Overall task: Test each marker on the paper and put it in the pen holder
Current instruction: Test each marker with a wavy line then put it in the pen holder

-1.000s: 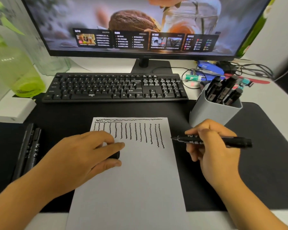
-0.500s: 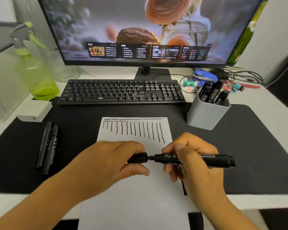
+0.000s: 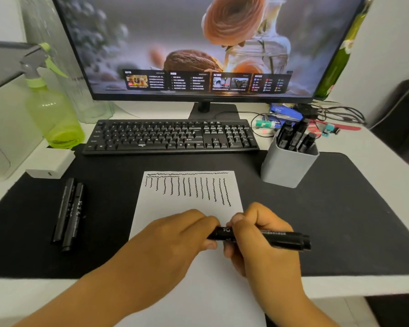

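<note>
A black marker [image 3: 281,239] lies level above the white paper [image 3: 189,201], which bears several wavy black test lines near its top. My right hand [image 3: 257,237] grips the marker's barrel. My left hand [image 3: 175,239] is closed around the marker's left end, where the cap sits pressed against the barrel; the cap itself is mostly hidden in my fingers. The grey pen holder [image 3: 288,168] stands at the right on the black desk mat and holds several black markers [image 3: 295,138]. Two more black markers [image 3: 69,213] lie side by side on the mat at the left.
A black keyboard [image 3: 170,135] and a monitor [image 3: 198,43] stand behind the paper. At the left are a green spray bottle [image 3: 50,114] and a white charger block [image 3: 50,162]. Cables and small items [image 3: 316,119] clutter the area behind the holder. The black desk mat [image 3: 340,220] ends near the table's front edge.
My left hand lifted off the paper with the cap and met the marker; cap and barrel have now closed together. Both hands came toward me and the view tilted up.
</note>
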